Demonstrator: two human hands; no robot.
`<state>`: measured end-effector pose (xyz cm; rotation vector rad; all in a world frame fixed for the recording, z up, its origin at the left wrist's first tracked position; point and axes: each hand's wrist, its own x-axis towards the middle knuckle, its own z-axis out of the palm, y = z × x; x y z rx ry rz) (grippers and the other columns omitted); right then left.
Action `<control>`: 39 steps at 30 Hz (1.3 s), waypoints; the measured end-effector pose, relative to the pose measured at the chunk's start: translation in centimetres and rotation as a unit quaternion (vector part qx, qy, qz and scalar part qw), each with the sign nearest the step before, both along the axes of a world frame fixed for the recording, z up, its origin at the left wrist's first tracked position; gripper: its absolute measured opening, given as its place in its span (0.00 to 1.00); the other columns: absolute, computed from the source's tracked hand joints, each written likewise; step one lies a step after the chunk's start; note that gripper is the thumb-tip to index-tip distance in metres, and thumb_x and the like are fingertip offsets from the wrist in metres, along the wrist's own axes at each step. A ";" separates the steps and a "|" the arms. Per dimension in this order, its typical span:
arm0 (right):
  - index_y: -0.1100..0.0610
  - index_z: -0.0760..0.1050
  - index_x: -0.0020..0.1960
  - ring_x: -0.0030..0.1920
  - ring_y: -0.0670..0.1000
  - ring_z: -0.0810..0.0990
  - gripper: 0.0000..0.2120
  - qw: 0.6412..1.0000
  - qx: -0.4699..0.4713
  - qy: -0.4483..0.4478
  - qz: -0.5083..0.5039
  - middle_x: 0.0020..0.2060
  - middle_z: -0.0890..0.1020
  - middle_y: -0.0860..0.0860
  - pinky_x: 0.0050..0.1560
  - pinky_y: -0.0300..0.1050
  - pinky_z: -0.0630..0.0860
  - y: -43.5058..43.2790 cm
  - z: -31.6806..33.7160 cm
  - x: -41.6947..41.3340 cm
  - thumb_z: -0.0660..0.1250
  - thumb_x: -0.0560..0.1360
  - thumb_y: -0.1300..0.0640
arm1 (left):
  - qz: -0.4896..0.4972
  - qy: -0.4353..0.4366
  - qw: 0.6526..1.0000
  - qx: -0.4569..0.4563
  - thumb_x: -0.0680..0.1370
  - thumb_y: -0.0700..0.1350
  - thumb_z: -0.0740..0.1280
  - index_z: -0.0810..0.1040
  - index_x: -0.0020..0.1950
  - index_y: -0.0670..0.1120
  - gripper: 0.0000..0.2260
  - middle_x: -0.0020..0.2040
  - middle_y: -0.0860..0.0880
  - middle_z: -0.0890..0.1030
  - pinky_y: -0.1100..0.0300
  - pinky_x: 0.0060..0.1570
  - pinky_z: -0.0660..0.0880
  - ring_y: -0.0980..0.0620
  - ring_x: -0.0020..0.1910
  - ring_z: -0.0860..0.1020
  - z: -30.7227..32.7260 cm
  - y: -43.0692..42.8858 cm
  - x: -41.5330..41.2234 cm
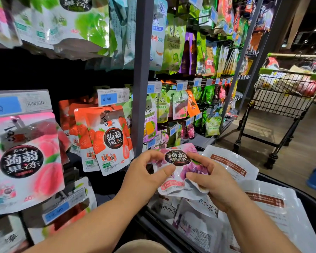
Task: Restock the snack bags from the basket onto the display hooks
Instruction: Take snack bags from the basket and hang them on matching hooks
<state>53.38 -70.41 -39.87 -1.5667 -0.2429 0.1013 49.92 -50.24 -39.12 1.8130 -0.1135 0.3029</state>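
a dark gap (49, 73) is sitting open above the strawberry jelly bags (108, 141). the grey post (142, 79) is standing just behind the grape jelly bag (179, 158). the peach jelly bag (26, 157) is sticking out on the left. the shopping cart (285, 95) is standing well off right.

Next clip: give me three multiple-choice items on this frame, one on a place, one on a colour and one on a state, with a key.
1. Where is the held bag?
A) on the floor B) over the basket C) hung up

2. What colour is the fruit on the hung bags below the 4.90 tag?
A) red B) green C) blue

3. How is the held bag gripped?
A) not at all B) by one hand C) by both hands

Key:
1 B: it is lifted above the basket, with other bags beneath it.
2 A: red strawberries are printed on them.
3 C: the left hand and the right hand each pinch it.
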 end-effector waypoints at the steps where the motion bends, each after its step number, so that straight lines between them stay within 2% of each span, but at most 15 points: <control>1: 0.52 0.76 0.65 0.53 0.51 0.84 0.34 1.000 0.002 -0.008 -0.002 0.52 0.86 0.52 0.59 0.50 0.78 0.1 0.1 -0.1 0.77 0.59 0.61 | 0.044 0.030 0.999 0.013 0.69 0.56 0.76 0.73 0.55 0.55 0.19 0.57 0.57 0.75 0.62 0.58 0.70 0.57 0.57 0.74 -0.1 -0.1 0.2; 3: 0.51 0.75 0.66 0.52 0.53 0.84 0.40 1.000 0.008 -0.024 -0.007 0.52 0.86 0.54 0.58 0.52 0.77 0.3 0.1 -0.2 0.81 0.55 0.56 | 0.070 0.128 0.988 -0.046 0.66 0.59 0.77 0.65 0.62 0.54 0.32 0.62 0.53 0.70 0.53 0.64 0.72 0.51 0.61 0.73 -0.2 -0.3 0.5; 5: 0.48 0.76 0.67 0.51 0.56 0.82 0.47 0.999 0.022 -0.038 -0.005 0.52 0.85 0.57 0.54 0.56 0.76 0.6 0.0 -0.4 0.86 0.49 0.46 | -0.015 0.236 0.951 -0.200 0.61 0.61 0.79 0.66 0.66 0.46 0.41 0.61 0.47 0.78 0.46 0.60 0.77 0.46 0.57 0.80 0.1 -0.5 0.7; 7: 0.42 0.77 0.65 0.54 0.57 0.83 0.44 0.998 0.027 -0.053 0.007 0.55 0.84 0.56 0.56 0.59 0.77 0.8 -0.2 -0.6 0.85 0.50 0.42 | -0.127 0.294 0.899 -0.300 0.63 0.57 0.77 0.76 0.64 0.40 0.34 0.56 0.40 0.84 0.45 0.53 0.81 0.42 0.51 0.83 0.6 -0.4 0.5; 9: 0.38 0.77 0.64 0.57 0.56 0.83 0.38 0.997 0.016 -0.064 0.034 0.58 0.83 0.53 0.57 0.56 0.79 0.8 -0.1 -1.0 0.84 0.56 0.49 | -0.171 0.288 0.885 -0.324 0.67 0.50 0.74 0.81 0.60 0.40 0.24 0.54 0.37 0.84 0.44 0.51 0.81 0.40 0.49 0.83 0.8 -0.3 0.3; 12: 0.36 0.72 0.66 0.53 0.54 0.84 0.39 0.995 0.010 -0.077 0.063 0.60 0.82 0.50 0.46 0.47 0.80 0.9 0.1 -1.1 0.79 0.61 0.62 | -0.157 0.250 0.901 -0.319 0.67 0.44 0.73 0.81 0.58 0.41 0.20 0.51 0.36 0.84 0.41 0.52 0.80 0.38 0.47 0.84 0.5 -0.1 0.6; 14: 0.38 0.67 0.70 0.52 0.57 0.85 0.42 0.995 0.042 -0.080 0.053 0.58 0.82 0.55 0.46 0.47 0.81 0.8 0.3 -1.0 0.76 0.63 0.65 | -0.143 0.220 0.922 -0.286 0.70 0.41 0.73 0.81 0.56 0.42 0.15 0.50 0.38 0.85 0.43 0.53 0.80 0.39 0.48 0.84 0.4 -0.1 0.5; 16: 0.35 0.65 0.70 0.56 0.58 0.83 0.42 0.992 0.082 -0.084 0.036 0.61 0.81 0.57 0.51 0.48 0.81 0.9 0.4 -0.8 0.78 0.64 0.59 | -0.132 0.193 0.944 -0.231 0.73 0.38 0.73 0.81 0.55 0.44 0.11 0.49 0.41 0.86 0.49 0.51 0.80 0.42 0.48 0.84 0.0 -0.3 0.5; 18: 0.30 0.68 0.67 0.61 0.56 0.81 0.41 0.988 0.127 -0.082 0.019 0.69 0.75 0.52 0.53 0.51 0.81 0.9 0.6 -0.7 0.83 0.60 0.47 | -0.144 0.175 0.958 -0.174 0.70 0.39 0.77 0.81 0.56 0.46 0.16 0.50 0.43 0.86 0.49 0.55 0.79 0.43 0.50 0.84 -0.3 -0.6 0.5; 20: 0.31 0.72 0.64 0.59 0.53 0.82 0.40 0.981 0.169 -0.090 -0.008 0.65 0.78 0.47 0.49 0.49 0.82 0.7 0.8 -0.6 0.84 0.57 0.45 | -0.155 0.159 0.967 -0.125 0.64 0.44 0.79 0.80 0.58 0.48 0.23 0.51 0.45 0.86 0.48 0.57 0.79 0.44 0.52 0.84 -0.6 -0.8 0.4; 26: 0.48 0.75 0.60 0.50 0.51 0.85 0.25 0.970 0.176 -0.135 -0.101 0.51 0.85 0.50 0.45 0.47 0.83 0.3 1.4 -0.7 0.72 0.68 0.67 | -0.183 0.138 0.970 -0.077 0.62 0.46 0.77 0.79 0.60 0.50 0.26 0.52 0.48 0.86 0.47 0.58 0.79 0.46 0.54 0.83 -1.0 -1.8 0.4; 30: 0.46 0.73 0.61 0.52 0.54 0.84 0.26 0.978 0.117 -0.120 -0.128 0.58 0.81 0.58 0.50 0.54 0.83 0.6 0.8 -0.5 0.69 0.73 0.72 | -0.142 0.135 0.979 -0.055 0.59 0.47 0.78 0.82 0.53 0.51 0.22 0.46 0.51 0.87 0.51 0.52 0.80 0.50 0.47 0.85 -2.1 -2.1 0.2; 34: 0.45 0.63 0.68 0.50 0.50 0.83 0.24 0.992 0.036 -0.038 -0.114 0.51 0.81 0.54 0.48 0.47 0.81 -0.8 0.8 0.2 0.68 0.78 0.62 | -0.036 0.118 0.987 -0.102 0.61 0.46 0.78 0.82 0.50 0.51 0.19 0.44 0.50 0.87 0.53 0.48 0.80 0.49 0.44 0.85 -3.1 -1.1 0.3; 36: 0.52 0.69 0.66 0.51 0.51 0.82 0.18 0.987 -0.134 0.008 -0.088 0.52 0.81 0.52 0.54 0.51 0.80 -2.2 -0.1 0.8 0.69 0.78 0.53 | 0.011 0.105 0.985 -0.136 0.67 0.41 0.79 0.82 0.52 0.49 0.15 0.42 0.49 0.86 0.57 0.41 0.78 0.52 0.37 0.83 -3.5 -0.3 0.5; 39: 0.51 0.79 0.52 0.51 0.49 0.81 0.11 0.896 -0.441 0.041 0.008 0.48 0.83 0.48 0.58 0.50 0.78 -3.5 -1.4 1.0 0.73 0.75 0.47 | 0.063 0.094 0.980 -0.165 0.71 0.38 0.77 0.81 0.53 0.47 0.13 0.41 0.48 0.84 0.59 0.39 0.74 0.52 0.33 0.79 -4.0 0.8 0.9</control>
